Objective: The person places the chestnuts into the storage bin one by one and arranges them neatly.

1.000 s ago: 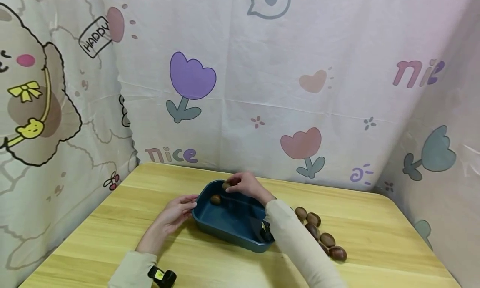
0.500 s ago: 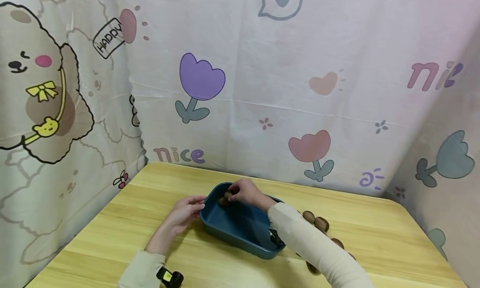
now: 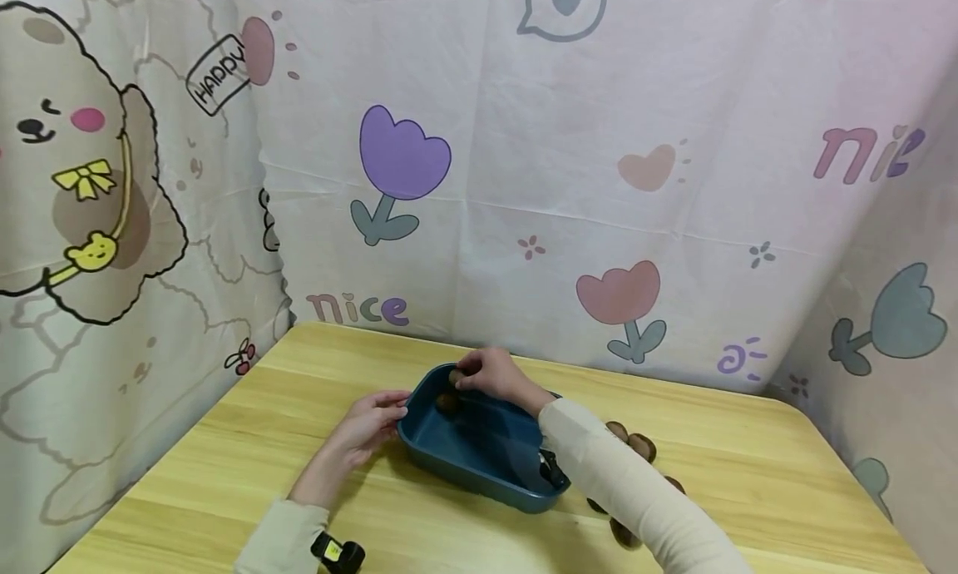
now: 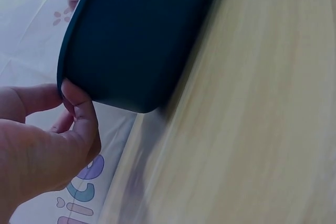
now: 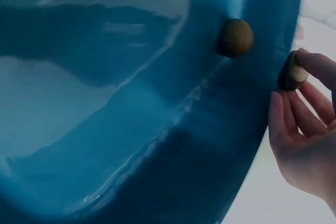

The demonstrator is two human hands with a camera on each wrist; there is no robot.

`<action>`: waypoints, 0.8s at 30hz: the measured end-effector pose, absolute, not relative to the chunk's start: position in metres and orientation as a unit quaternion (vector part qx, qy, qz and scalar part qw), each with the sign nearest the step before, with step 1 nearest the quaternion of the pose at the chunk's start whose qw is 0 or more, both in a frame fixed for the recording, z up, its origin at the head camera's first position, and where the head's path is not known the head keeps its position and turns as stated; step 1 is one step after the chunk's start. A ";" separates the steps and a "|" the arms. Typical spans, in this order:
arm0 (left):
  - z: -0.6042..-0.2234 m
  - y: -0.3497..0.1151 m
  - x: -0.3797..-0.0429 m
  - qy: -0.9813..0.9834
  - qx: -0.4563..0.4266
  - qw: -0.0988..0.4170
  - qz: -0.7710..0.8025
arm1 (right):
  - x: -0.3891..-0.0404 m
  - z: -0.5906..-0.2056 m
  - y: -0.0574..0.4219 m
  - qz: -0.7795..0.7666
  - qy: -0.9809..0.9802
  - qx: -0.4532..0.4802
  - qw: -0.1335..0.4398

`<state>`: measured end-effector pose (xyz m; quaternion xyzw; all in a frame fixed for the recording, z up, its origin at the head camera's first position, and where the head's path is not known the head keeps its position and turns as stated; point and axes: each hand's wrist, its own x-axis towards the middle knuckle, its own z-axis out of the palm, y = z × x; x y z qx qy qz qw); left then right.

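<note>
We see the right hand (image 3: 490, 374) with its fingers pinching a brown nut (image 5: 293, 73) at the far-left rim of the blue tray (image 3: 479, 482); the left hand (image 3: 368, 424) pinches the left rim. We'd keep that rim steady and release low, next to the lone nut (image 5: 236, 38) inside, to avoid rolling. Back rim's near the bench's far edge and curtain (image 3: 524, 183); bare bench (image 3: 329, 358) in front. Right sleeve (image 3: 629, 491) partly hides loose nuts (image 3: 641, 447), so we'd lift it clear.

Pale, tulip-printed cloth (image 3: 516, 158) hangs behind a wood-grain table (image 3: 748, 449).
</note>
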<state>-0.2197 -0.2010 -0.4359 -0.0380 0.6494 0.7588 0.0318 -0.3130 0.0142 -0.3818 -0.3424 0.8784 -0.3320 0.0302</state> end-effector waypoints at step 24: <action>-0.437 -0.200 -0.216 0.646 -0.038 0.033 0.761 | -0.294 -0.389 0.021 -0.428 0.877 -0.177 0.129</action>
